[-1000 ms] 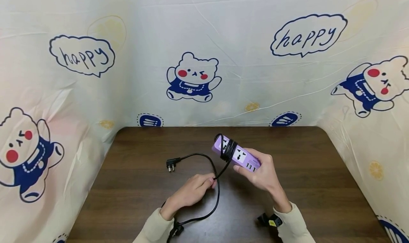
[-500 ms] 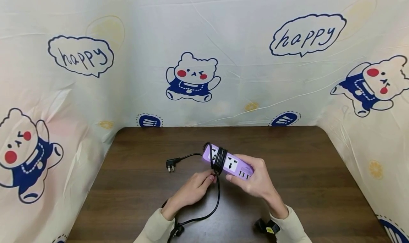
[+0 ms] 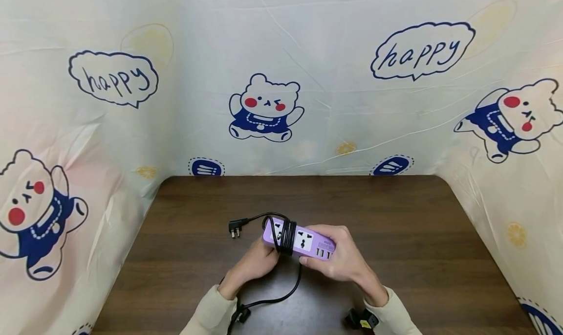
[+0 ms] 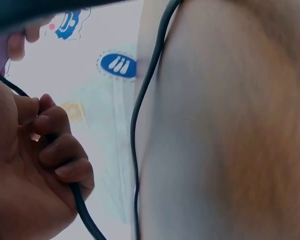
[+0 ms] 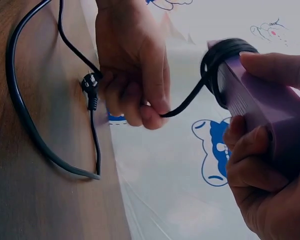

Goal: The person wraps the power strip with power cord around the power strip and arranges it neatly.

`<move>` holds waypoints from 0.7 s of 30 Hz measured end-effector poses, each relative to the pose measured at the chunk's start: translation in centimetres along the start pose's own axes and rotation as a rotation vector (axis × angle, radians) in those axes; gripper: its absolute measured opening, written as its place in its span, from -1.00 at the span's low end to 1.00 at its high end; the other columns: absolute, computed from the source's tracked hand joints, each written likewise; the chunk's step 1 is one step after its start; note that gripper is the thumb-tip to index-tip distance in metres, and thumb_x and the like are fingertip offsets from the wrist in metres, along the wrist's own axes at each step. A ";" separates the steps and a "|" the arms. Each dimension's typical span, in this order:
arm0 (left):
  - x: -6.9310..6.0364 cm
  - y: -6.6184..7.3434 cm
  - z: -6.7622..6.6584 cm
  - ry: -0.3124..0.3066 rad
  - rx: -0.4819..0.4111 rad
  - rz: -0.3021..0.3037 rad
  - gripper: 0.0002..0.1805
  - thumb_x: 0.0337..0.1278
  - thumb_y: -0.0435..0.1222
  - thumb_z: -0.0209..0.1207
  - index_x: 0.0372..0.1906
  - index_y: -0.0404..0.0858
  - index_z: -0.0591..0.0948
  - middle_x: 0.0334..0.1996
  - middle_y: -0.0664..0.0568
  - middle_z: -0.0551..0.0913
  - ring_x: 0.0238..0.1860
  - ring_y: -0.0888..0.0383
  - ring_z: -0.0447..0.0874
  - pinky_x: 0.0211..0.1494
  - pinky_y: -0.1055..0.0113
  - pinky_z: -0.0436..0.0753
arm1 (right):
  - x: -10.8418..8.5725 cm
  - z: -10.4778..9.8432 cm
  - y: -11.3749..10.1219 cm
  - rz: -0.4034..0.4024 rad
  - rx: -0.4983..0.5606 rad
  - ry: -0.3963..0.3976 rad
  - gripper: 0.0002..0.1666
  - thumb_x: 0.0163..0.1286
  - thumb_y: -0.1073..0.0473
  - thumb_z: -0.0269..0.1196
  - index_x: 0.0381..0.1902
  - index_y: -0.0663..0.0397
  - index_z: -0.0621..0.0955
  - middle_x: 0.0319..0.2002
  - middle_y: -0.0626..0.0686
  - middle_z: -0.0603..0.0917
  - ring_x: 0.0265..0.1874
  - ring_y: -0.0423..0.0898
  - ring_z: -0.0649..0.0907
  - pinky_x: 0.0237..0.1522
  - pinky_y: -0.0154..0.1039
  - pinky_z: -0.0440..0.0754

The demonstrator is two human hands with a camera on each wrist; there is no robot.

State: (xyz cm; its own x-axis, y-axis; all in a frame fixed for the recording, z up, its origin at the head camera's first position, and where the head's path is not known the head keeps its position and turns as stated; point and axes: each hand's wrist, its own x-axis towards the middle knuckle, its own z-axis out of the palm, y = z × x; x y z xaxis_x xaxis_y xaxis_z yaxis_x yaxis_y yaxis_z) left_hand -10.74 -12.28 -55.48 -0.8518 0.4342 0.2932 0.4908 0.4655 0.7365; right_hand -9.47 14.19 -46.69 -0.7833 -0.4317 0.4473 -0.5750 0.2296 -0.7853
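Note:
A purple power strip [image 3: 313,243] with white sockets and USB ports is held at its right end by my right hand [image 3: 340,254], thumb in front and fingers behind. Black cord [image 3: 288,237] is wound several times around its left half. Beside and partly behind the strip's left end, my left hand [image 3: 257,264] grips the cord; in the right wrist view the left hand [image 5: 132,70] has its fingers curled round it. From there the loose cord [image 3: 281,300] loops over the table. The black plug [image 3: 238,226] lies to the left, pins toward me.
The brown wooden table [image 3: 418,227] ends at a pale printed curtain [image 3: 334,80] at the back and sides. Black wrist cameras [image 3: 361,319] sit by the sleeves [image 3: 391,315].
My right hand has brought the power strip left and toward me, so its left end now covers part of my left hand. The plug stays put.

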 end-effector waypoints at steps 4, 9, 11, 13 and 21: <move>0.5 1.9 -2.0 -0.010 0.053 -0.024 -0.75 0.29 -0.45 0.13 -0.06 -0.11 0.67 -0.21 0.12 0.74 -0.21 0.24 0.61 -0.10 0.10 0.69 | 0.0 -0.2 0.2 -0.014 -0.001 -0.069 -0.39 0.03 0.12 0.67 0.10 -0.08 0.77 -0.16 -0.05 0.84 -0.39 -0.26 0.69 -0.42 -0.35 0.65; 1.2 3.6 -4.2 -0.010 0.150 0.019 -0.70 0.23 -0.43 0.29 -0.13 0.09 0.65 -0.24 0.36 0.70 -0.22 0.35 0.61 -0.06 0.22 0.67 | 0.1 -0.5 0.2 -0.011 -0.022 -0.124 -0.40 0.06 0.06 0.66 0.11 -0.12 0.77 -0.16 -0.08 0.84 -0.39 -0.28 0.69 -0.41 -0.35 0.65; 1.3 3.6 -4.7 -0.011 0.126 0.020 -0.71 0.27 -0.39 0.33 -0.10 0.11 0.69 -0.19 0.39 0.71 -0.16 0.37 0.65 0.01 0.22 0.68 | 0.2 -0.5 0.2 -0.004 -0.023 -0.135 -0.38 0.05 0.06 0.66 0.12 -0.15 0.76 -0.16 -0.11 0.84 -0.39 -0.28 0.69 -0.41 -0.35 0.65; 1.3 3.5 -5.1 -0.013 0.106 0.019 -0.70 0.29 -0.40 0.34 -0.07 0.10 0.71 -0.13 0.38 0.74 -0.09 0.36 0.69 0.06 0.19 0.70 | 0.2 -0.6 0.2 -0.016 -0.018 -0.149 -0.39 0.06 0.06 0.66 0.12 -0.15 0.76 -0.17 -0.12 0.83 -0.38 -0.29 0.69 -0.40 -0.35 0.65; 1.3 2.6 -5.1 -0.006 0.115 0.038 -0.92 0.44 -0.16 0.36 -0.21 0.16 0.76 -0.33 0.42 0.67 -0.31 0.38 0.57 -0.18 0.35 0.60 | 0.0 -0.2 0.3 -0.016 -0.040 -0.320 -0.41 0.07 0.05 0.64 0.10 -0.28 0.74 -0.17 -0.26 0.78 -0.37 -0.35 0.68 -0.38 -0.43 0.63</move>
State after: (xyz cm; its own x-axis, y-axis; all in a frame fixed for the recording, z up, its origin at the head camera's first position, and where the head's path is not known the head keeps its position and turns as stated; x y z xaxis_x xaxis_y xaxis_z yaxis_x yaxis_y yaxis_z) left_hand -11.49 -14.47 -50.10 -0.8312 0.4577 0.3156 0.5409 0.5342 0.6497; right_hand -9.76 14.45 -46.84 -0.6636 -0.6864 0.2974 -0.6004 0.2516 -0.7591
